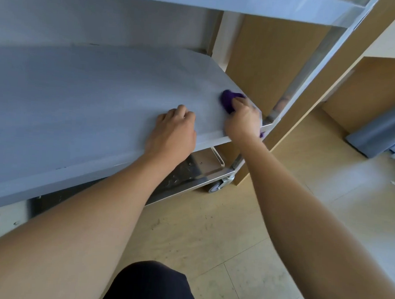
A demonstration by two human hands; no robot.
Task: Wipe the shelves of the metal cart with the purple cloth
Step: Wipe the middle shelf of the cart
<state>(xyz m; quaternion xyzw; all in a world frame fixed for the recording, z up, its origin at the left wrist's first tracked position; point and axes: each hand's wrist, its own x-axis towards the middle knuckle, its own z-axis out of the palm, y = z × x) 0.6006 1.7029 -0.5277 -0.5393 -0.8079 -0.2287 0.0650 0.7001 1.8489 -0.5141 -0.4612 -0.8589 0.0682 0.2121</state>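
The metal cart's middle shelf point(91, 102) fills the left and centre of the head view, grey and bare. My right hand point(244, 119) grips the bunched purple cloth point(227, 100) and presses it on the shelf's near right corner. A bit of cloth also pokes out below my wrist at the shelf edge. My left hand point(173, 131) rests on the shelf near its front edge, fingers curled under, holding nothing. The top shelf point(199, 3) hangs overhead. The bottom shelf point(200, 167) shows below, partly hidden by my left forearm.
The cart's right upright post point(310, 70) runs diagonally beside the cloth. A caster wheel point(215, 187) stands on the pale tiled floor. Wooden cabinets point(265, 61) stand close behind and to the right. A grey rolled mat point(380, 133) lies at the far right.
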